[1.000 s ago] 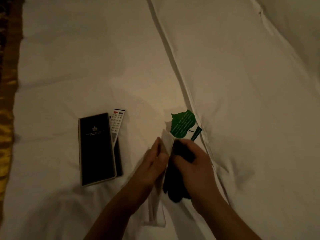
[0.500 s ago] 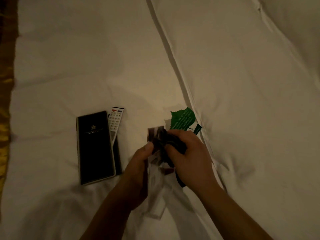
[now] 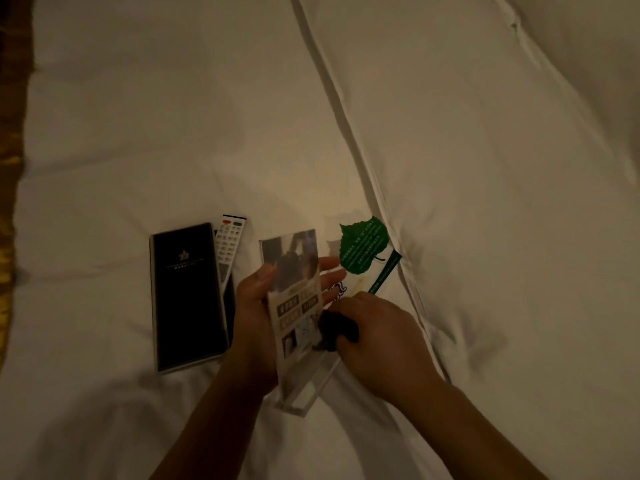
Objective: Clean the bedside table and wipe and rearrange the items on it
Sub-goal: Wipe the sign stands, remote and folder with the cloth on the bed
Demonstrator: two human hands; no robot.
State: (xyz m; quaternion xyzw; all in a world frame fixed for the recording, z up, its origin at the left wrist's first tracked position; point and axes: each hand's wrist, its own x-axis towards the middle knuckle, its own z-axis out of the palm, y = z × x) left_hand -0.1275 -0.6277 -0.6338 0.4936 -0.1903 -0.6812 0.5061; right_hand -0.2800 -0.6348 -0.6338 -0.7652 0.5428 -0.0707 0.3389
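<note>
Beside black folder (image 3: 187,296) | left hand (image 3: 256,306) gripped acrylic stand (image 3: 294,296), now turned face-up | right hand (image 3: 377,337) clenched cloth (image 3: 337,329), wiping unfinished

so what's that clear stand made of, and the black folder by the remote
The sign holder looks like clear glossy acrylic: its thick base and edges are see-through, with a printed paper card inside. The black folder seems leatherette or coated board, smooth, gold emblem stamped on; dim light leaves that open.
</note>
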